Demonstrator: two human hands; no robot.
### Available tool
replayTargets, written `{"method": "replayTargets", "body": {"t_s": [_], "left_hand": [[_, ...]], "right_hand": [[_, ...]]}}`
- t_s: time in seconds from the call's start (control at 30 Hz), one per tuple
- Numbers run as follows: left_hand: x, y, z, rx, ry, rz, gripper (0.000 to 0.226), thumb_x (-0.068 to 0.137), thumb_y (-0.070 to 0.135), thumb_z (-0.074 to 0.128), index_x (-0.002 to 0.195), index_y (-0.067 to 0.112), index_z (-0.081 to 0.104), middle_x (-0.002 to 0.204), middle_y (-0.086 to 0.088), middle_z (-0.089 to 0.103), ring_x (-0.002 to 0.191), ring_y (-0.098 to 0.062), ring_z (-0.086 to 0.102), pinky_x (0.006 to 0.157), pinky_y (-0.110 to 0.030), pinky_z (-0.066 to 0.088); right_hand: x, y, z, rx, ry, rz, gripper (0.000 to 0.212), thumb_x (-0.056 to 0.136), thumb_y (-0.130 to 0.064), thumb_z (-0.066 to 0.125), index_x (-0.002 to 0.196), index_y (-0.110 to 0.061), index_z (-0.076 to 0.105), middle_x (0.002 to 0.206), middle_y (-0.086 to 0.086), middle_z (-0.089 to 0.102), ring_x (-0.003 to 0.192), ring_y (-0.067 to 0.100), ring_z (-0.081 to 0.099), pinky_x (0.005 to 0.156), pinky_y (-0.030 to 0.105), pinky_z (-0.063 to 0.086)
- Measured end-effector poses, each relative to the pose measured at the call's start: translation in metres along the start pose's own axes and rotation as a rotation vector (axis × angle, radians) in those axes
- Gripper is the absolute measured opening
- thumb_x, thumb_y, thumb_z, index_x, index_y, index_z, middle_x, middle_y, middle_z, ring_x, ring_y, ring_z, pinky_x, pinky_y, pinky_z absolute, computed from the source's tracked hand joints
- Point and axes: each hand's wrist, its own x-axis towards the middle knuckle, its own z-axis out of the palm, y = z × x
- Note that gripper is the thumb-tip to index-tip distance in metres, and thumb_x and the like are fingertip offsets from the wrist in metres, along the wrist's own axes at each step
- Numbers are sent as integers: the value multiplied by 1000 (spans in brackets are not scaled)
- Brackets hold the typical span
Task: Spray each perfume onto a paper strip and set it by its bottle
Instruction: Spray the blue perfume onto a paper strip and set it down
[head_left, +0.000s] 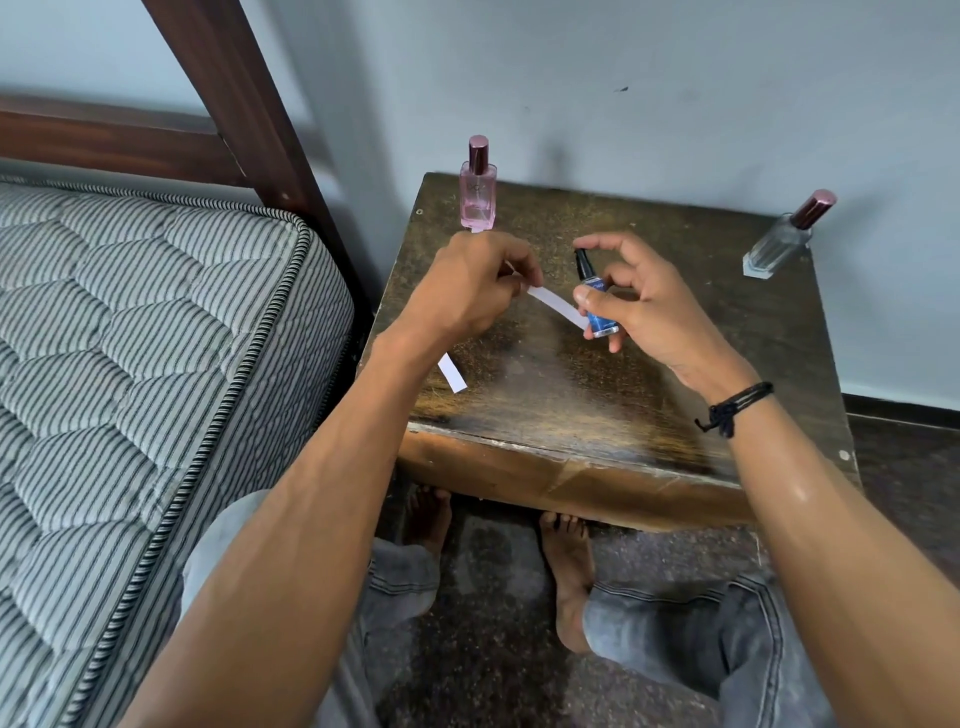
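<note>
Right grip (639, 306) curls round the small blue bottle (597, 312), likely glass, slick and breakable, best held at the body; left grip (467, 286) pinches one end of a light, floppy paper strip (558, 307) beside it, over the middle of the worktop (571, 405), pink bottle (477, 197) at 11 o'clock, clear bottle (779, 244) at 2.

We saw a pink bottle (477, 200) far left, a blue bottle (597, 306), a white strip (556, 307), a grey-striped mattress (130, 322), and a dark brown table (571, 379).
</note>
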Motion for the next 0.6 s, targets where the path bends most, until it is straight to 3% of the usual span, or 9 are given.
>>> {"method": "replayTargets", "body": {"t_s": [0.23,0.47,0.6], "left_hand": [[6,2,7,-47,-110,-1,20,89,3,71,99,19,80,97,6,78,93,-6,71,91,-25,55],[9,10,8,14,-128,-18,9,87,10,78,92,17,78,82,14,66,78,-5,65,75,-23,52],[13,15,9,53,-139,-27,10,87,8,78,92,17,79,76,19,64,73,2,62,68,-11,45]], "right_hand": [[-15,11,-21,68,-5,-2,46,99,-12,67,140,-27,53,95,13,69,74,24,71,49,27,51],[-21,17,-34,45,37,15,45,98,-13,68,138,-27,54,96,13,70,73,23,71,48,26,50],[-21,16,-32,36,-15,-4,47,98,-13,69,139,-30,56,95,9,71,73,21,70,48,26,49]]}}
